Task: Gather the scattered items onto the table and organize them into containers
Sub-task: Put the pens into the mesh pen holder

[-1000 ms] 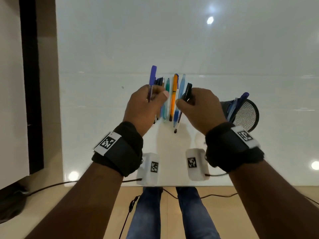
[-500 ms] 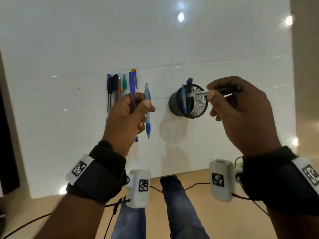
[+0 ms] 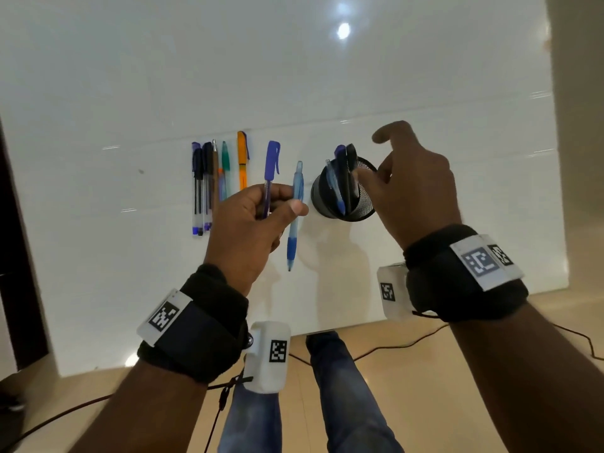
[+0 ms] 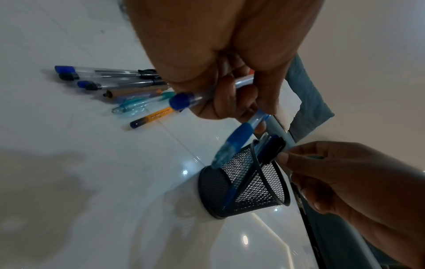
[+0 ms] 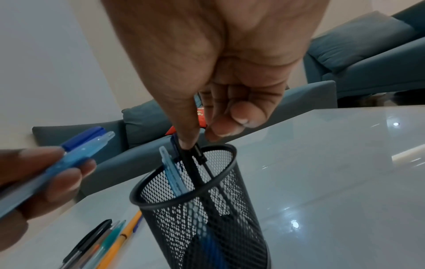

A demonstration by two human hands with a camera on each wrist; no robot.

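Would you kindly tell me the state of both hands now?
Left hand: holds a blue-capped pen and a light blue pen.
Right hand: open, thumb touching the black pen in the cup.

We wear black bands [image 3: 209, 331] on both wrists — each has a white tag [image 3: 164, 317] with black squares. A white box [image 3: 269, 354] sits under each, with thin black wires [image 3: 425, 314]. Our jeans [image 3: 346, 387] are blue.
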